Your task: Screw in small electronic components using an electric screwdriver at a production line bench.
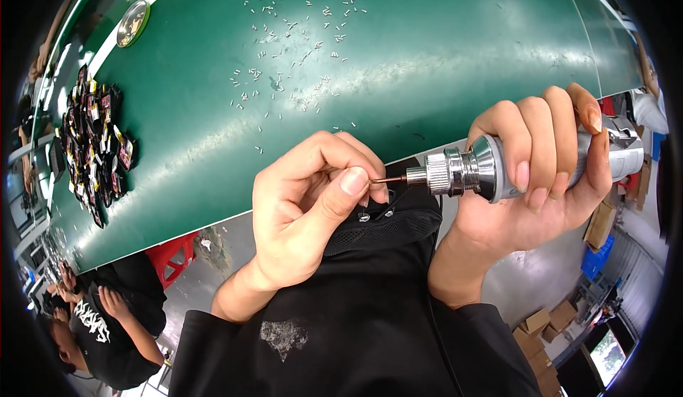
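Note:
In my right hand (544, 159) lies a grey and silver electric screwdriver (466, 171), held level with its tip to the left. A thin copper-coloured bit (388, 180) sticks out of its knurled metal collar. My left hand (313, 205) pinches the end of this bit between thumb and forefinger. Whether a small screw is also in that pinch cannot be made out. Just below the bit is a black mesh pouch or bag (388, 223) against my body, partly covered by my left hand.
Many small silver screws or pins (302, 59) lie scattered on the green tabletop (462, 55). A heap of small black packaged items (92, 141) sits at the left, with a round dish (133, 23) beyond. A person (114, 319) in black and a red stool (173, 258) are at lower left.

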Tool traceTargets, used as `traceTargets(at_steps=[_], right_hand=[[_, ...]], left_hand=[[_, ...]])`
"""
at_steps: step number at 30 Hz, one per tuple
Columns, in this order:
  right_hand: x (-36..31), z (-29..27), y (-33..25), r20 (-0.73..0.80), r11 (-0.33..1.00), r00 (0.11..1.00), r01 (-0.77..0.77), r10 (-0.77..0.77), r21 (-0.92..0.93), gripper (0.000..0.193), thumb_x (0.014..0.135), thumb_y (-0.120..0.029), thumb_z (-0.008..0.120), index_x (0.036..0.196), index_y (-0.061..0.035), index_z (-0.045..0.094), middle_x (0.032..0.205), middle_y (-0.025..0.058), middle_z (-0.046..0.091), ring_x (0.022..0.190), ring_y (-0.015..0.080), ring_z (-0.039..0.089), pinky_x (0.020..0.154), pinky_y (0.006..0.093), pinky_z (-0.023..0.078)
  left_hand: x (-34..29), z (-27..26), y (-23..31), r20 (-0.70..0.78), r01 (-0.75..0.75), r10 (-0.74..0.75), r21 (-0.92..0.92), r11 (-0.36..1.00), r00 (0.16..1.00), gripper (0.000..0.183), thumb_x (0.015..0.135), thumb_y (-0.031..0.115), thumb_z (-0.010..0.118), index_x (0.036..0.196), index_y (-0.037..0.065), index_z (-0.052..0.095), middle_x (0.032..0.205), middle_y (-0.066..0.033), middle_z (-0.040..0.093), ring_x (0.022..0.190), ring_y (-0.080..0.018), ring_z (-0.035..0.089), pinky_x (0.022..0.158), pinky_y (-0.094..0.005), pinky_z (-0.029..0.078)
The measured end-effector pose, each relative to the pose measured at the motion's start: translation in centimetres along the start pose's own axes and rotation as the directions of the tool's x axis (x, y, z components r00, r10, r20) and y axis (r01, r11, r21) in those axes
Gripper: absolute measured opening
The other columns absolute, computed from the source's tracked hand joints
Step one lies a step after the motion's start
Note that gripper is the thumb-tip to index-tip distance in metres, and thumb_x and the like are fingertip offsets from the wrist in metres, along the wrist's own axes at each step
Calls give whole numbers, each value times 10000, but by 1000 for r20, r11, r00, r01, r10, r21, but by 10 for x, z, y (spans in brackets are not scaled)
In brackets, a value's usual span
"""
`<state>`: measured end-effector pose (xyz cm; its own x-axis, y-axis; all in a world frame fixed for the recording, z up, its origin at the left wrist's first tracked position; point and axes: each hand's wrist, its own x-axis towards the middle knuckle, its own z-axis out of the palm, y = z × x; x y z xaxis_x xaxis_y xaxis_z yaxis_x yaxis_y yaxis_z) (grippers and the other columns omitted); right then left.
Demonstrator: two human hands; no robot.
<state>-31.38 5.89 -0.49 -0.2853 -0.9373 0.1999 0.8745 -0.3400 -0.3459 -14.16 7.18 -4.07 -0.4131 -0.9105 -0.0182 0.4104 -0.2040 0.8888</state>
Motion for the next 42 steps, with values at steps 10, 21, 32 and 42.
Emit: traceTargets(at_steps=[10,21,32,42], right_hand=[[0,0,-2,69,993,998,7,2,-121,130,882,-147,521,935,-32,487,539,-30,415,406,78,399,488,246,382],[1,-11,-7,-12,993,998,53,-54,-110,125,897,-143,507,936,-26,486,531,-33,393,392,74,380,466,242,367],[4,-18,-14,-92,999,995,32,-31,8,121,890,-137,516,928,-27,483,537,-39,376,405,72,385,460,244,364],[15,-27,-21,-178,997,982,67,-71,-29,111,923,-153,456,913,-47,485,523,-22,358,394,92,347,458,266,361]], left_hand=[[3,3,-2,-44,29,-29,-6,1000,999,109,934,36,529,852,-30,555,827,-101,598,714,-97,538,647,-218,421],[7,16,-13,-86,-175,262,544,821,961,103,778,-113,620,796,-34,557,698,-100,585,593,-186,530,547,-273,425],[19,13,-21,168,-400,383,617,678,908,215,701,-12,743,851,-20,589,761,-103,612,619,-217,554,549,-297,439],[23,2,14,81,-247,293,766,593,953,219,722,-64,705,912,-44,598,800,-131,626,668,-182,557,628,-270,459]])
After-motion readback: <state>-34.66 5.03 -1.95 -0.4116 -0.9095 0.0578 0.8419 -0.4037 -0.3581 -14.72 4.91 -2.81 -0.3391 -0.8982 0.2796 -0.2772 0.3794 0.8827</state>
